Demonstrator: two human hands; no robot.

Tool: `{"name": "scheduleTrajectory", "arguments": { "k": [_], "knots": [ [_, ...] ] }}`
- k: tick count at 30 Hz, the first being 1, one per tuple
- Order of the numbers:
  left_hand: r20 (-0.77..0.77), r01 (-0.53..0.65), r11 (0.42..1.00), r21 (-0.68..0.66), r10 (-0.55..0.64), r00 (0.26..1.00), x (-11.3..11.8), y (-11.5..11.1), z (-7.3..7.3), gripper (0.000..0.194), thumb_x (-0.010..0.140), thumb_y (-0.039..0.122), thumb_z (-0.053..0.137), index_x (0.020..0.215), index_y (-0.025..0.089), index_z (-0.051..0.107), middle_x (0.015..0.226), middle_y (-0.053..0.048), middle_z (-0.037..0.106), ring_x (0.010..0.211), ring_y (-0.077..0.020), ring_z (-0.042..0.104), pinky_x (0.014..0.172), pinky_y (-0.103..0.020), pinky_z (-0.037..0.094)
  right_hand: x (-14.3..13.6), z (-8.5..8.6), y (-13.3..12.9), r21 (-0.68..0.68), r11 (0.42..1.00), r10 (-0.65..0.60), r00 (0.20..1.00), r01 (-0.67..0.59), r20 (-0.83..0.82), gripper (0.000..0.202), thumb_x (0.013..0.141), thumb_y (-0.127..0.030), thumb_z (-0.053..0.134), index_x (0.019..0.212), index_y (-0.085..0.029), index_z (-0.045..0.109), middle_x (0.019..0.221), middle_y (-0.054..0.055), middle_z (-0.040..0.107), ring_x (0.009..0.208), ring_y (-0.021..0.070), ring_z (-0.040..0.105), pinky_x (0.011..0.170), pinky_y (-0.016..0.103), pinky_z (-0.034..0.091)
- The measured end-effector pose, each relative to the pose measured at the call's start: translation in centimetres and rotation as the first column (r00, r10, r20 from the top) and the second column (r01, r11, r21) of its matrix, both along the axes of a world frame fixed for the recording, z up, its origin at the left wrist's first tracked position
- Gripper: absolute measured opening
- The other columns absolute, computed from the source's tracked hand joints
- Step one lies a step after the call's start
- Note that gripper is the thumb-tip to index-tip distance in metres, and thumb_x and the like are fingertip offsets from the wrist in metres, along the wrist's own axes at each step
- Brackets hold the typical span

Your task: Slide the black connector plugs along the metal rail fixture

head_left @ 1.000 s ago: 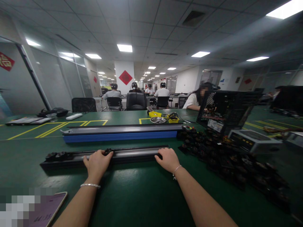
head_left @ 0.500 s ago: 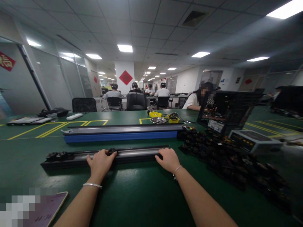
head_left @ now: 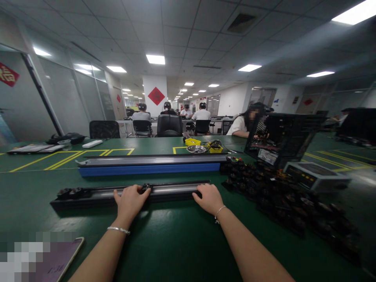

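Observation:
A long black rail with a shiny metal channel lies crosswise on the green table before me. My left hand is closed on a small black part sitting in the channel near the rail's middle. Its exact shape is partly hidden by my fingers. Two or so similar black parts rest at the rail's left end. At the right end, my right hand grips the rail, thumb at the front edge and fingers over the top.
Behind lies a second rail on a blue bar. A heap of black parts spreads to the right, near a power supply and an open computer case. A phone lies front left. A person sits across the table.
My left hand has slid a little to the right along the rail, and the small black part has moved with it. My right hand has stayed at the rail's right end.

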State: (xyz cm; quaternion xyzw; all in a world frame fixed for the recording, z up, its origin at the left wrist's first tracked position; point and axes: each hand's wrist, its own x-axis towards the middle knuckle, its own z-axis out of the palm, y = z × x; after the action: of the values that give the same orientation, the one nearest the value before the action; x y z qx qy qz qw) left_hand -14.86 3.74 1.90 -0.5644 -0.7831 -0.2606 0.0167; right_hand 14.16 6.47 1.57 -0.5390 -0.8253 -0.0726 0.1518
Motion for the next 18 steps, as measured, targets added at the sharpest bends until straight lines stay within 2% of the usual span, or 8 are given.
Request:
{"name": "scheduleTrajectory", "arguments": {
  "k": [5,11,18],
  "knots": [
    [-0.029,0.014,1.0,0.001,-0.014,0.999,0.28,-0.14,0.0,0.045,0.069,0.058,0.042,0.083,0.02,0.063,0.099,-0.012,0.066,0.103,-0.0292,0.052,0.103,-0.057,0.005,0.04,-0.01,-0.03,-0.004,1.0,0.0,1.0,0.0,0.004,0.028,0.085,-0.041,0.041,0.082,-0.02,0.059,0.086,0.004,0.065,0.086,0.0183,0.054,0.072,0.03,0.029],
    [-0.027,0.047,0.999,-0.022,-0.047,0.999,0.0,-0.38,0.05,0.032,0.073,0.041,0.04,0.086,0.022,0.062,0.102,-0.009,0.065,0.107,-0.0261,0.05,0.104,-0.057,0.005,-0.01,0.07,-0.01,-0.004,1.0,-0.004,1.0,0.004,0.007,0.028,0.085,-0.041,0.041,0.081,-0.02,0.059,0.085,0.004,0.065,0.086,0.0187,0.054,0.071,0.03,0.03],
    [-0.036,0.052,0.998,-0.024,-0.053,0.998,-0.2,-0.18,-0.29,0.03,0.073,0.036,0.039,0.088,0.026,0.063,0.108,-0.007,0.064,0.111,-0.0246,0.047,0.104,-0.057,0.004,0.04,0.16,-0.11,-0.015,1.0,-0.007,1.0,0.008,0.014,0.029,0.085,-0.042,0.04,0.08,-0.02,0.059,0.086,0.004,0.065,0.087,0.0183,0.054,0.072,0.03,0.03]
  ]
}}
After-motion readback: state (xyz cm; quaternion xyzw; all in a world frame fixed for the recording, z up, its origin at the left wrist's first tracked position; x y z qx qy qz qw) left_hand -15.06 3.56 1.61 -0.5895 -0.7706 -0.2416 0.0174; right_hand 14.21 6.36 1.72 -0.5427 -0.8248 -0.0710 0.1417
